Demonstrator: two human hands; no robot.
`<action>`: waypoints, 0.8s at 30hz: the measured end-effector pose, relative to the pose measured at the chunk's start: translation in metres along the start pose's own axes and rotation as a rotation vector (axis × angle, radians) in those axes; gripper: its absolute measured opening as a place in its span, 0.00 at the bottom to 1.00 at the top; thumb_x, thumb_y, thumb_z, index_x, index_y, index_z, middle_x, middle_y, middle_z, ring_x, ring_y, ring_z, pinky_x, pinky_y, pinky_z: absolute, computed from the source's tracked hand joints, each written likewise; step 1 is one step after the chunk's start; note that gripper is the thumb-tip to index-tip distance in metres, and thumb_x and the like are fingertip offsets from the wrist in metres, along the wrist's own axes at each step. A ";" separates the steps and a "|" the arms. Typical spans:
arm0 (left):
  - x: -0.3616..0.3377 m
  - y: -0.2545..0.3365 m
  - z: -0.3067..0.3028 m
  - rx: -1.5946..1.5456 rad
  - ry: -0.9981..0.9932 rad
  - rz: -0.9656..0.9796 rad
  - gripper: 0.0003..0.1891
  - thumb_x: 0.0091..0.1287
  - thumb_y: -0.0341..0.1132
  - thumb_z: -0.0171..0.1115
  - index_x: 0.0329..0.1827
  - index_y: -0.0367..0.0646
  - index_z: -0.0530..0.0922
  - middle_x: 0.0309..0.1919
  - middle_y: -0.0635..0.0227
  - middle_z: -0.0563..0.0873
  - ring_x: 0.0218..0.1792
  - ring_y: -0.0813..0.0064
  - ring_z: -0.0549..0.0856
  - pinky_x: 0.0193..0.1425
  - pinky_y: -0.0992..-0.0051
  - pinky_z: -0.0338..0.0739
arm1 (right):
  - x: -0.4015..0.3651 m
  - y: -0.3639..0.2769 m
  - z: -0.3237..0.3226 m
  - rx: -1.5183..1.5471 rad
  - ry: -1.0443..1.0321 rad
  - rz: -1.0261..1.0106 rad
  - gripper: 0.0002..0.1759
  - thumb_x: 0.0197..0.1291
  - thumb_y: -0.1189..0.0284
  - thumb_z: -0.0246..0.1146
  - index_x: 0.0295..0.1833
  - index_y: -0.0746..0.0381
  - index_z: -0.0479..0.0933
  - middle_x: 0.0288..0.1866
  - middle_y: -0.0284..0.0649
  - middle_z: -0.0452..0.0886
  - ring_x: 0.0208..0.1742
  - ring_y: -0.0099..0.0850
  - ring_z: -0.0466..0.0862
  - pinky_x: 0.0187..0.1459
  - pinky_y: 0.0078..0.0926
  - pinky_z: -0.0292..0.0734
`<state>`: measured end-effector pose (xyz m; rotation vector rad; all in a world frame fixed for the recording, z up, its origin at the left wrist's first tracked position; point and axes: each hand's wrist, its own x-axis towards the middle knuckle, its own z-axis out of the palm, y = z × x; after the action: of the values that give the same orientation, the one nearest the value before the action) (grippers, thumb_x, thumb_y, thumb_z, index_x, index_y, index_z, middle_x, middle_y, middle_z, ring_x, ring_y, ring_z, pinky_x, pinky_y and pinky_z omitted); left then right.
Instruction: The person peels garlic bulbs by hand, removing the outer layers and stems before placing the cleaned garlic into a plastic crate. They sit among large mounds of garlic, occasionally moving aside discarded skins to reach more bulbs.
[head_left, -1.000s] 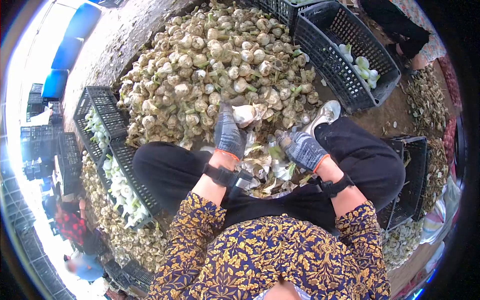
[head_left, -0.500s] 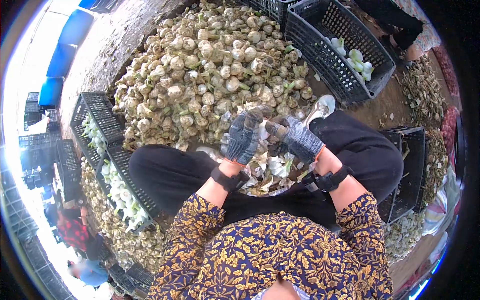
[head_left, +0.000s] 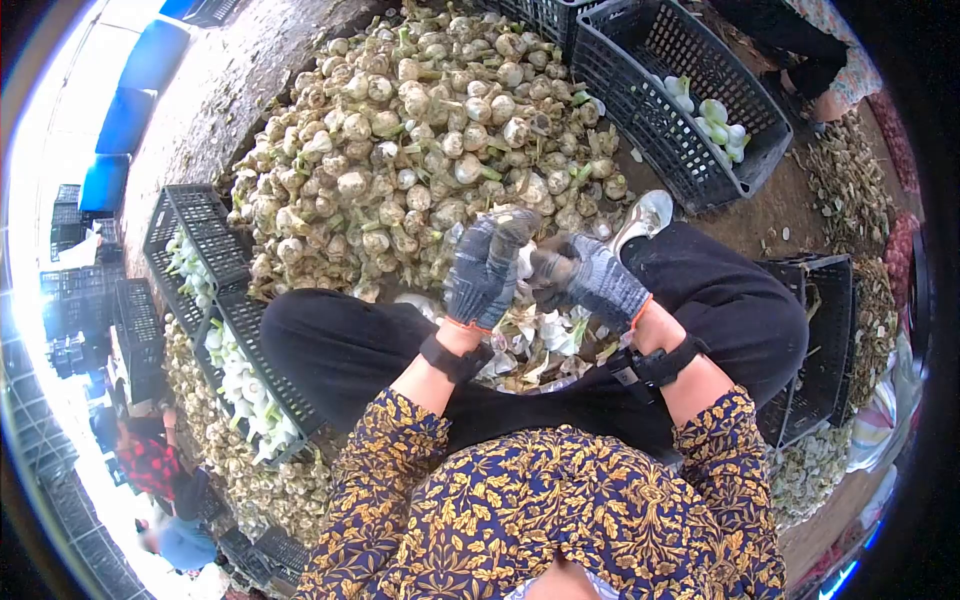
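Both hands wear grey knit gloves with dark, dirty fingers and meet above my lap. My left hand [head_left: 487, 262] is closed round a whitish garlic bulb [head_left: 526, 262], mostly hidden between the hands. From the right, my right hand [head_left: 592, 277] has its fingers curled against the same bulb; its fingertips are blurred. Beyond the hands rises a large heap of unpeeled garlic [head_left: 400, 150] with short stems. Loose white and brown peelings [head_left: 550, 335] lie below the hands, between my legs.
A black crate [head_left: 650, 120] at the upper right holds several clean bulbs [head_left: 720, 130]. Two crates of cleaned garlic [head_left: 245, 390] stand at the left. Another black crate [head_left: 835, 350] is beside my right knee. Other people [head_left: 150, 460] show at the lower left and upper right.
My right hand's fingers have shifted left and closed in on the bulb by my left hand. My left hand has turned slightly and stays in nearly the same place.
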<state>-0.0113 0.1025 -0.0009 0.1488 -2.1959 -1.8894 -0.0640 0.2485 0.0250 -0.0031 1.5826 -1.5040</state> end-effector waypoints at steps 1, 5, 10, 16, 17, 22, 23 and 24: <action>-0.001 0.000 0.000 0.000 0.000 -0.002 0.17 0.68 0.40 0.44 0.43 0.37 0.76 0.40 0.61 0.81 0.42 0.70 0.79 0.49 0.73 0.70 | 0.000 0.001 -0.001 0.001 0.000 0.002 0.15 0.54 0.66 0.61 0.39 0.68 0.72 0.26 0.40 0.79 0.27 0.26 0.79 0.29 0.23 0.75; -0.002 -0.003 0.002 -0.019 0.007 -0.055 0.17 0.68 0.40 0.44 0.43 0.36 0.76 0.39 0.59 0.81 0.41 0.67 0.79 0.48 0.72 0.71 | 0.002 0.010 -0.006 -0.261 0.001 -0.186 0.15 0.52 0.66 0.61 0.36 0.68 0.73 0.26 0.44 0.79 0.27 0.28 0.79 0.30 0.26 0.74; -0.002 -0.019 -0.001 0.162 0.012 -0.226 0.20 0.66 0.47 0.50 0.44 0.37 0.76 0.32 0.64 0.82 0.33 0.74 0.80 0.38 0.74 0.74 | 0.001 0.012 -0.005 -0.528 0.292 -0.403 0.11 0.48 0.71 0.60 0.34 0.68 0.72 0.26 0.48 0.78 0.27 0.34 0.79 0.32 0.29 0.73; 0.000 -0.023 0.004 -0.077 0.086 -0.255 0.17 0.66 0.42 0.49 0.45 0.35 0.75 0.38 0.66 0.80 0.37 0.77 0.78 0.42 0.77 0.73 | 0.005 0.013 -0.005 -0.340 0.434 -0.571 0.08 0.48 0.76 0.59 0.34 0.67 0.71 0.25 0.44 0.76 0.27 0.29 0.76 0.31 0.26 0.72; -0.001 -0.020 0.000 -0.095 0.048 -0.336 0.17 0.67 0.40 0.49 0.49 0.35 0.73 0.44 0.68 0.79 0.41 0.80 0.78 0.45 0.79 0.73 | 0.004 0.011 -0.003 -0.317 0.458 -0.608 0.07 0.49 0.77 0.59 0.36 0.67 0.70 0.26 0.42 0.76 0.27 0.28 0.75 0.31 0.25 0.72; -0.001 -0.013 0.005 -0.118 0.058 -0.422 0.17 0.68 0.39 0.46 0.54 0.38 0.71 0.43 0.66 0.80 0.41 0.79 0.78 0.47 0.79 0.73 | 0.020 0.019 -0.018 -0.010 0.514 -0.472 0.09 0.52 0.80 0.56 0.41 0.65 0.69 0.31 0.37 0.75 0.33 0.24 0.74 0.36 0.20 0.71; 0.001 -0.010 0.008 -0.292 0.118 -0.416 0.15 0.67 0.38 0.47 0.52 0.39 0.71 0.42 0.67 0.79 0.39 0.78 0.77 0.44 0.78 0.73 | 0.023 0.020 -0.020 0.073 0.569 -0.454 0.10 0.53 0.81 0.55 0.42 0.65 0.68 0.33 0.37 0.75 0.35 0.24 0.74 0.38 0.19 0.71; 0.003 -0.008 0.010 -0.464 0.179 -0.407 0.13 0.67 0.37 0.48 0.49 0.40 0.72 0.41 0.67 0.79 0.37 0.78 0.77 0.42 0.78 0.72 | 0.023 0.023 -0.020 0.186 0.578 -0.493 0.11 0.53 0.82 0.54 0.44 0.64 0.70 0.34 0.37 0.75 0.37 0.23 0.74 0.40 0.19 0.70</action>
<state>-0.0172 0.1104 -0.0102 0.6898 -1.6465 -2.4323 -0.0764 0.2564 -0.0099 0.1724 1.9795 -2.1730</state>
